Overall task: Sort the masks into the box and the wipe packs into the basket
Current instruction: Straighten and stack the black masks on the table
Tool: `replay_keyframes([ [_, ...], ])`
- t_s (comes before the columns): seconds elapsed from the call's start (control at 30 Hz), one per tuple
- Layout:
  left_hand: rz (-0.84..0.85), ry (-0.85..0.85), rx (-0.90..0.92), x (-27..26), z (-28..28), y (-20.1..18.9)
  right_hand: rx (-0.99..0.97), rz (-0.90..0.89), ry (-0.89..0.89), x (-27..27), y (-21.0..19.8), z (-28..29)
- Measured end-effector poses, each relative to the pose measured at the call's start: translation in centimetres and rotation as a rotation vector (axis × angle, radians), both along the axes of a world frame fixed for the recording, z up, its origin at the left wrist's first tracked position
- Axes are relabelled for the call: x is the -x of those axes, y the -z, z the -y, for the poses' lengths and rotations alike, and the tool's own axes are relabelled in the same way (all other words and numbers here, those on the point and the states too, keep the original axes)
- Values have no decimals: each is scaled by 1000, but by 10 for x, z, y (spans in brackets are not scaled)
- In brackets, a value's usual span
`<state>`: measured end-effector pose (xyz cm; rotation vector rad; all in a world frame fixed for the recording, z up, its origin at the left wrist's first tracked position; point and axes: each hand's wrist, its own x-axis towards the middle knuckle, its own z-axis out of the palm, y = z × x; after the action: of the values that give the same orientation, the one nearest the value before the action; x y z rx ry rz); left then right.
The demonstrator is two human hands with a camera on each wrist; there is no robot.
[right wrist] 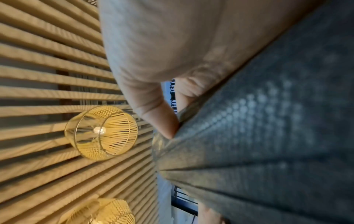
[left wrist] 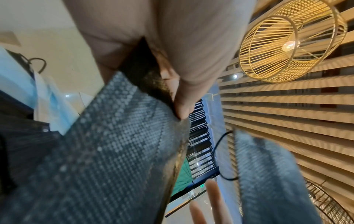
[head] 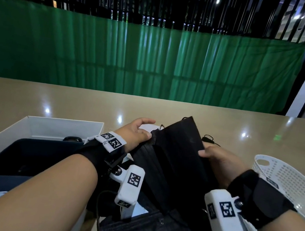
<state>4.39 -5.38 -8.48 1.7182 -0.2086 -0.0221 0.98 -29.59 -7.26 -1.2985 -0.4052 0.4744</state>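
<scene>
Dim indoor light, lamp glare spotting the glossy table; both wrist views blurred, edges bowed.

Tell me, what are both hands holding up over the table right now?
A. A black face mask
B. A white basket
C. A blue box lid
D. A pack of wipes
A: the left hand and right hand each pinch one side of a black mask, raised above the table.

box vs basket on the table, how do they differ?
The box is white, solid-walled and rectangular, with a dark inner tray, and sits by the left hand. The basket is perforated and rounded, and sits by the right hand. Both are white and open-topped.
</scene>
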Motion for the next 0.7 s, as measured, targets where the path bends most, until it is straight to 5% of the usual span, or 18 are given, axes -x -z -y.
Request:
replay_keyframes([
  [0.13, -40, 61, 27, 4, 4, -6, 135, 42, -14, -4, 14, -17],
  [0.27, -35, 86, 83, 11, 4, -11, 305, 88, 170, -14, 33, -27],
  [0.43, -39, -27, 105, 5, 5, -10, 140, 53, 311, -17, 41, -35],
  [0.53, -93, -159, 279, 3, 10, -14, 20, 50, 387, -19, 36, -35],
  [0.7, -129, -56, 188, 14, 20, -19, -104, 40, 479, -22, 25, -34],
])
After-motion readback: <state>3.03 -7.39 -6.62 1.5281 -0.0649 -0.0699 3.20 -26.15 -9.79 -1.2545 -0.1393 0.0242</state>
